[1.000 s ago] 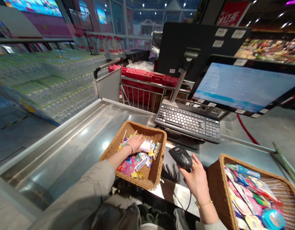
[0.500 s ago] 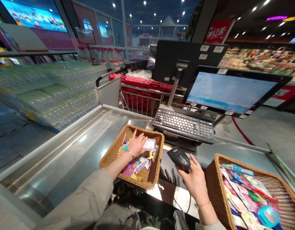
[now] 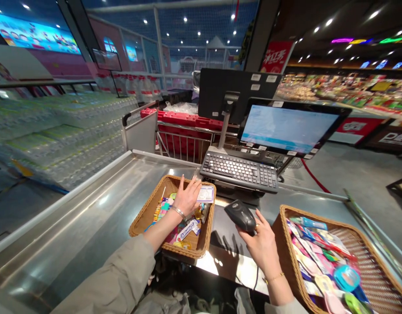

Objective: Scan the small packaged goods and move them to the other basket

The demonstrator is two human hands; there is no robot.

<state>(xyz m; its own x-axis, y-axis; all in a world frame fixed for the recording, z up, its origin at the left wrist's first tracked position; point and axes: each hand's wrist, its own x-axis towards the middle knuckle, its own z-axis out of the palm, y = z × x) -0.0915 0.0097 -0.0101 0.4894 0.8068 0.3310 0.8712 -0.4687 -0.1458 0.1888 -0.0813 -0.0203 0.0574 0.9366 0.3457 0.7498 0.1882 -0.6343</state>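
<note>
Barcode scanner [image 3: 239,215] within the grip of the right hand [image 3: 261,248]

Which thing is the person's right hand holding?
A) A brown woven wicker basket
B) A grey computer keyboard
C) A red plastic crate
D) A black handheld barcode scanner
D. The right hand curls around the black plastic handheld barcode scanner, with the fingers wrapped under it.
</note>
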